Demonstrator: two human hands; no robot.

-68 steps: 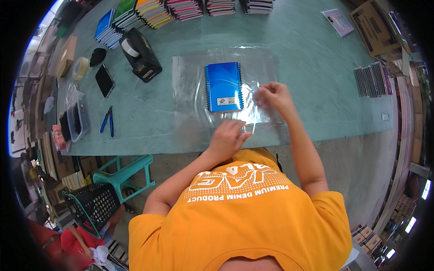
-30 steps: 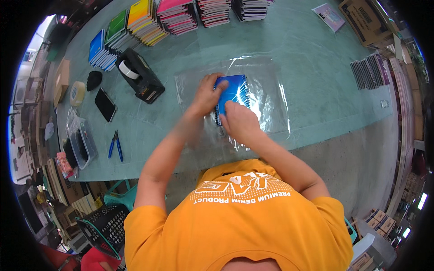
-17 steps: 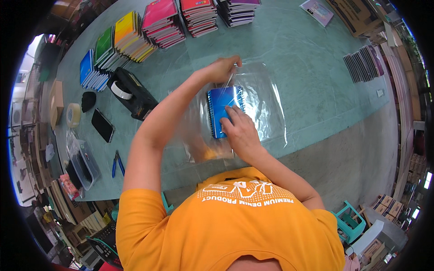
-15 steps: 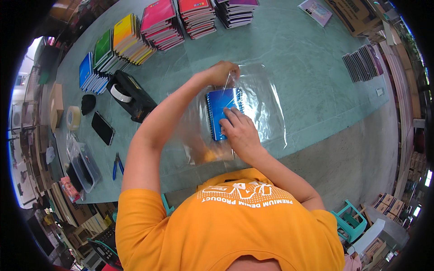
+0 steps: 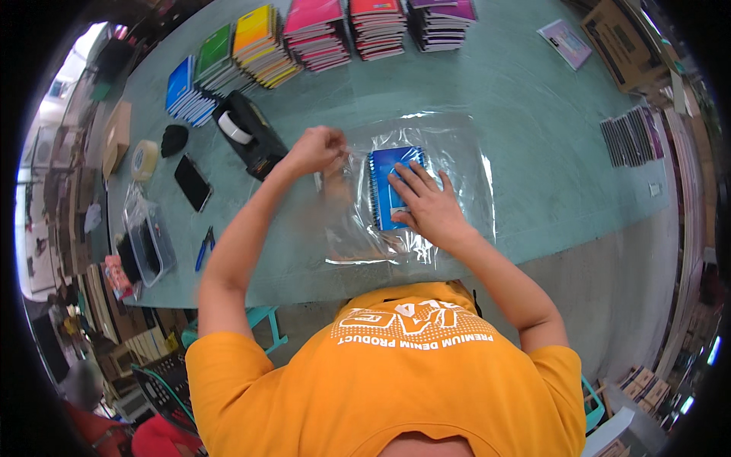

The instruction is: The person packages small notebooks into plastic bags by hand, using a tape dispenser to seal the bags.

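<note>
A blue spiral notebook (image 5: pixel 387 171) lies on a clear plastic sheet (image 5: pixel 466 183) at the middle of the green table. My right hand (image 5: pixel 432 206) rests on the notebook's right side, fingers spread. Beside the sheet's upper left edge is my left hand (image 5: pixel 317 151), its fingers curled together; whatever they pinch is too fine to make out. Just left of that hand stands a black tape dispenser (image 5: pixel 255 137) with a whitish roll in it.
Stacks of blue, green, yellow, pink, red and purple notebooks (image 5: pixel 316 34) line the far side. On the left lie a phone (image 5: pixel 193 183), a tape roll (image 5: pixel 144 160), blue-handled pliers (image 5: pixel 204 250) and a plastic bin (image 5: pixel 152 242). At right are another notebook stack (image 5: pixel 629 140) and a carton (image 5: pixel 626 46).
My left hand has moved left, from above the notebook toward the tape dispenser. My right hand's fingers have spread out on the cover. The whole view has shifted somewhat.
</note>
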